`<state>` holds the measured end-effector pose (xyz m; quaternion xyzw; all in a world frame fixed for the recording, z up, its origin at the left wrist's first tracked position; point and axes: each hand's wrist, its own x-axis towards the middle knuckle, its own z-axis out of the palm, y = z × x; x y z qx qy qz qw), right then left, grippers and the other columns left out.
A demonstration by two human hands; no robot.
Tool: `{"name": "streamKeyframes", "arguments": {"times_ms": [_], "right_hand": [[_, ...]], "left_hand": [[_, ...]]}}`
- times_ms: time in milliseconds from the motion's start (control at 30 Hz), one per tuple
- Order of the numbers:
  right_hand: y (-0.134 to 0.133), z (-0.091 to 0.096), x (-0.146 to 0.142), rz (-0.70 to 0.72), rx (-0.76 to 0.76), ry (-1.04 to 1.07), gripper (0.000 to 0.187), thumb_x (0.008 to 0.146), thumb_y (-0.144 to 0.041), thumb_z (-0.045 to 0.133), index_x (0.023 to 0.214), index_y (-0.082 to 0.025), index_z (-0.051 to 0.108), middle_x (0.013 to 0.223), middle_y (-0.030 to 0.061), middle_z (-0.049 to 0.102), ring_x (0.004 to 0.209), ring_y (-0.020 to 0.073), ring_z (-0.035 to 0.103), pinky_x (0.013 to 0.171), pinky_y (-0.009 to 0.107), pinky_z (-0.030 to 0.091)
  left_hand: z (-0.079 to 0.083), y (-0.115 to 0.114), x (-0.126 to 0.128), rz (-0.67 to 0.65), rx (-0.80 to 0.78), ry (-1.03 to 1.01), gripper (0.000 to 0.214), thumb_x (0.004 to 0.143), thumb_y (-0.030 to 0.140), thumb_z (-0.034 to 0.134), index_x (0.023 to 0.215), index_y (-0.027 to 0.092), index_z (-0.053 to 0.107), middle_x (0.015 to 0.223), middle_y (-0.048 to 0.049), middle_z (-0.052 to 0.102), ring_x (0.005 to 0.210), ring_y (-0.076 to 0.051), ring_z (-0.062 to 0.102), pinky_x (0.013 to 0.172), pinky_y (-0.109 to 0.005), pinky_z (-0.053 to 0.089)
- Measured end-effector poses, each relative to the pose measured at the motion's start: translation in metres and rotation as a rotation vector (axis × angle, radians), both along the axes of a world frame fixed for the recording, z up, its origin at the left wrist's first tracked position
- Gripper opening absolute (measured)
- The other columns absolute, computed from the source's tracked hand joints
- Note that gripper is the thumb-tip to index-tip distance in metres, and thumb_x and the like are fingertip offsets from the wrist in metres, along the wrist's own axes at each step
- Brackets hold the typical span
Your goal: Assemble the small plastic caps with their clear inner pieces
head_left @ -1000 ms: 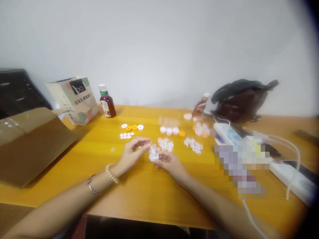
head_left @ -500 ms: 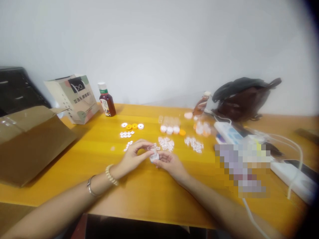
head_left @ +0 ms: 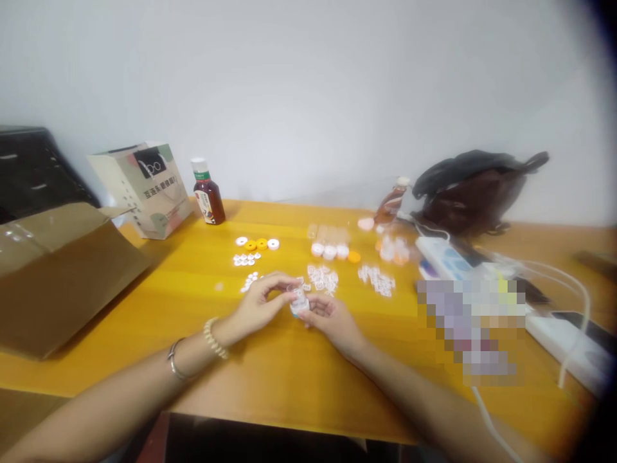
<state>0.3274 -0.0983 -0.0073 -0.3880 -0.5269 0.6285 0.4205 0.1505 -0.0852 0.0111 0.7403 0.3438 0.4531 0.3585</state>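
Observation:
Between my hands, a little above the table (head_left: 270,386), is a small clear container (head_left: 299,302) with a whitish-blue lower end; its exact kind is too blurred to tell. My left hand (head_left: 267,301) pinches its upper part between thumb and fingers. My right hand (head_left: 330,318) grips the lower end from the right. Just beyond the hands lie a pile of small white plastic pieces (head_left: 322,278), another such pile (head_left: 376,280) farther right, and small white caps (head_left: 247,259) in rows at the left.
Behind are white and orange discs (head_left: 261,244), white round lids (head_left: 330,251) and clear containers (head_left: 328,233). A cardboard box (head_left: 72,276), paper bag (head_left: 152,190) and dark red bottle (head_left: 209,196) stand left. A brown bottle (head_left: 393,200), dark bag (head_left: 477,193) and power strip (head_left: 443,257) are right.
Both hands keep their grip on the small container, which is nearly unmoved. The whole view has shifted very slightly.

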Motion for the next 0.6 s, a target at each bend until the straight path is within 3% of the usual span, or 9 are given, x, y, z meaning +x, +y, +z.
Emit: {"name": "streamKeyframes", "arguments": {"times_ms": [333, 600], "right_hand": [[-0.004, 0.0, -0.003, -0.116, 0.113, -0.131, 0.028, 0.06, -0.033, 0.072, 0.081, -0.018, 0.062, 0.067, -0.0016, 0.062, 0.059, 0.0103, 0.054, 0.061, 0.026, 0.044], [-0.008, 0.001, -0.003, -0.175, 0.217, -0.23, 0.022, 0.062, -0.031, 0.071, 0.078, -0.019, 0.062, 0.06, -0.0025, 0.058, 0.052, 0.0099, 0.049, 0.052, 0.024, 0.04]], "left_hand": [[-0.002, -0.003, 0.004, 0.154, 0.085, 0.055, 0.016, 0.076, 0.03, 0.062, 0.078, 0.015, 0.058, 0.078, -0.0034, 0.058, 0.077, -0.014, 0.057, 0.074, -0.029, 0.044], [-0.003, -0.009, 0.011, 0.204, 0.017, 0.043, 0.023, 0.073, 0.033, 0.064, 0.071, 0.016, 0.048, 0.073, -0.001, 0.056, 0.069, -0.012, 0.052, 0.067, -0.027, 0.042]]}}
